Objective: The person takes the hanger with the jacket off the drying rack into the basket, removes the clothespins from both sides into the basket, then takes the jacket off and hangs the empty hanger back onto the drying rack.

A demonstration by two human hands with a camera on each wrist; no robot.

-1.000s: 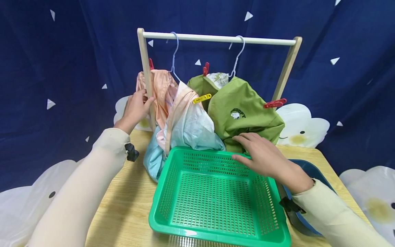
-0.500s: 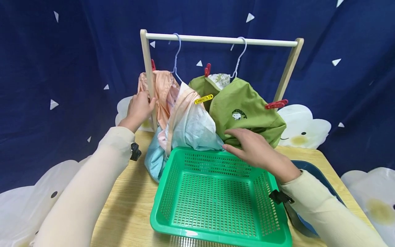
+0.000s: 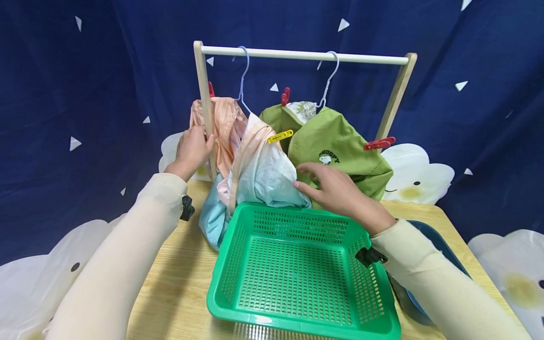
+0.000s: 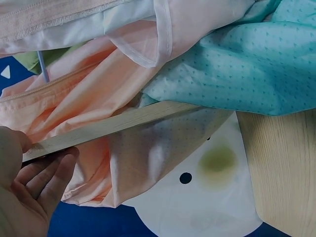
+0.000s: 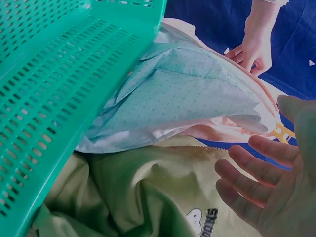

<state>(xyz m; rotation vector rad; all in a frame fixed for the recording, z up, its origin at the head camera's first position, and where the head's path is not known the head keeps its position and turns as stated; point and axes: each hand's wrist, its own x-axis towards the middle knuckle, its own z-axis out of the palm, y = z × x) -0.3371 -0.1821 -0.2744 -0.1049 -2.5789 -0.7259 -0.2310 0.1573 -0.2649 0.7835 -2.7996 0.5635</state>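
My left hand [image 3: 193, 150] holds the left wooden post [image 3: 203, 94] of a small clothes rack; in the left wrist view the post passes between thumb and fingers. A pink-to-blue jacket [image 3: 265, 170] hangs beside it on a blue hanger [image 3: 242, 78]. To its right hangs a green jacket [image 3: 340, 137] with a cartoon dog print, on a pale hanger [image 3: 329, 80]. In front of the green jacket is my right hand [image 3: 335, 189], its fingers slightly bent and nothing between them. In the right wrist view its spread fingers [image 5: 261, 173] are near both jackets.
A green perforated basket [image 3: 297, 326] stands on the wooden table [image 3: 170, 283] before the rack. Partly behind my right arm is a dark blue container [image 3: 437, 241]. Red clothespins [image 3: 379, 143] and a yellow clothespin [image 3: 280, 136] grip the jackets. A blue curtain [image 3: 106, 94] hangs behind.
My right hand has moved left and slightly up, from the green jacket's lower part toward the gap between the jackets. The left hand stays on the post; the view has shifted slightly.
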